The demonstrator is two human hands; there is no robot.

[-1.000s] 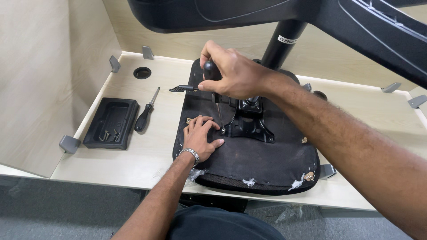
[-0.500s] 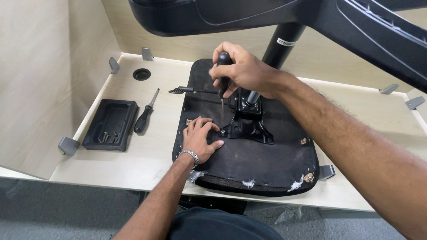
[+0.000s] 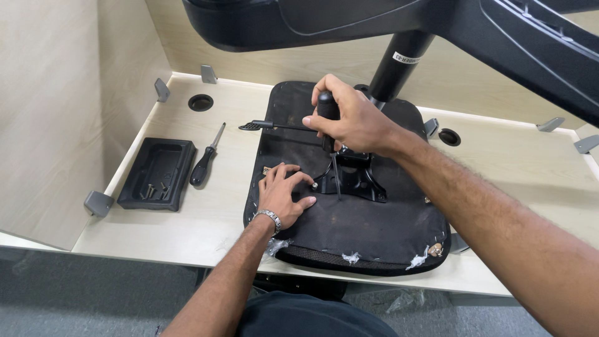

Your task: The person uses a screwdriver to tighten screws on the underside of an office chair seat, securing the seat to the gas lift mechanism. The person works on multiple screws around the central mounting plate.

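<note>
Presently noted: pale desk bearing upturned black chair seat, metal bracket mid-seat. Right hand fisted around black-handled screwdriver, held upright, tip down beside bracket. Left hand spread flat on seat, fingertips near bracket. Black tray and spare screwdriver lying left.

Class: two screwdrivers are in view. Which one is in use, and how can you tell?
The screwdriver gripped upright in the right hand over the seat; the other screwdriver lies untouched beside the black tray.
</note>
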